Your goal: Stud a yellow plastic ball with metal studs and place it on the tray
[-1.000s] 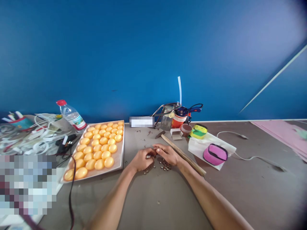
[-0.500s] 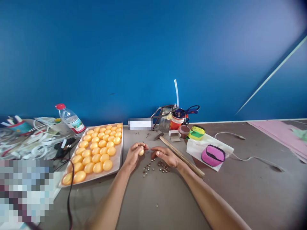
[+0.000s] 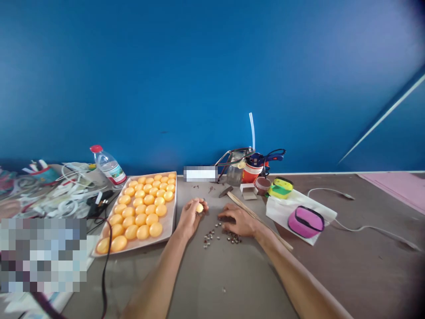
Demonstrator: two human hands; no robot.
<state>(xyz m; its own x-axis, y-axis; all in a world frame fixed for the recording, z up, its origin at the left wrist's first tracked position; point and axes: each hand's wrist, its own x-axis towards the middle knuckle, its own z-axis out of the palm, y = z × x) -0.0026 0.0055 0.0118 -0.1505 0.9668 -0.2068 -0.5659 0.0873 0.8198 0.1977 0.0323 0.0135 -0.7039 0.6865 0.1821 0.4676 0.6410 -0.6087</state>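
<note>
My left hand (image 3: pixel 191 217) is closed round a small pale-yellow ball (image 3: pixel 199 208), which shows between thumb and fingers above the table. My right hand (image 3: pixel 239 219) is palm down, low over the table, fingers bent and apart, with nothing visible in them. Beneath and beside its fingertips lie small shiny metallic pieces (image 3: pixel 208 237) in two loose groups; one group is close to the right thumb. To the left, a white tray (image 3: pixel 170 212) carries rows of orange balls (image 3: pixel 141 219). Behind my right hand lies a hammer (image 3: pixel 244 204) with a wooden handle, partly hidden by the wrist.
A small open box (image 3: pixel 249 192), a jar (image 3: pixel 235 170) and an orange tub (image 3: pixel 251 173) stand by the blue wall. Pink (image 3: pixel 306 222) and yellow-green mesh pouches (image 3: pixel 280 188) lie on white paper. A tilted bottle (image 3: pixel 109 166) and tangled cables crowd the left.
My right hand has moved slightly away from the left one and its fingers have dipped toward the metallic pieces. The left hand still holds the ball, now turned. The view has shifted slightly left.
</note>
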